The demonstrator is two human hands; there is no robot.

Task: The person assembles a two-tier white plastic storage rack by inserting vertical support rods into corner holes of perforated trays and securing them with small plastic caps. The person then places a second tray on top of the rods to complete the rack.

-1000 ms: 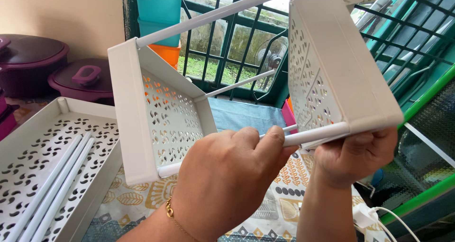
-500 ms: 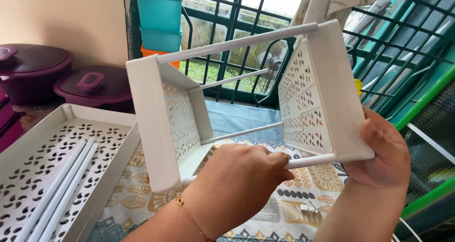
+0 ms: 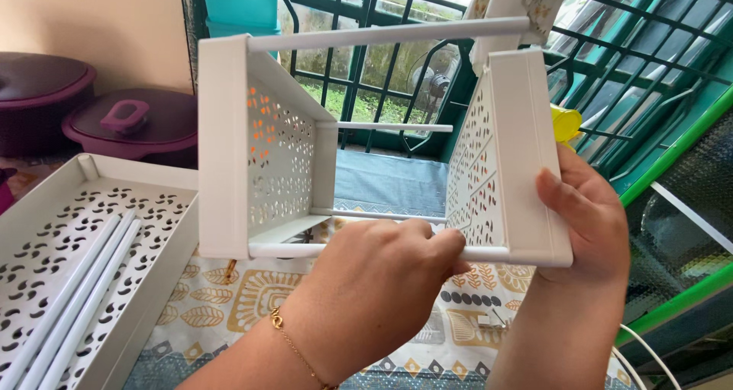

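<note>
Since a second ago the white rack frame [image 3: 382, 145] has swung level above the patterned worktop [image 3: 229, 306], left hand [image 3: 374, 291] closed on its near rod [image 3: 286, 249], right hand [image 3: 584, 222] clasping its right panel [image 3: 527, 153].

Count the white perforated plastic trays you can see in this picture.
3: two white perforated plastic trays, left one and right one, joined by rods in the hands; a third lies lower left with loose rods. More may be hidden.

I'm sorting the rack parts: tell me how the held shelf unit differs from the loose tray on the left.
The held shelf unit is two trays joined by rods, tipped on its side in both hands; the loose tray lies flat, alone, with spare rods inside it. Both are white perforated plastic.
</note>
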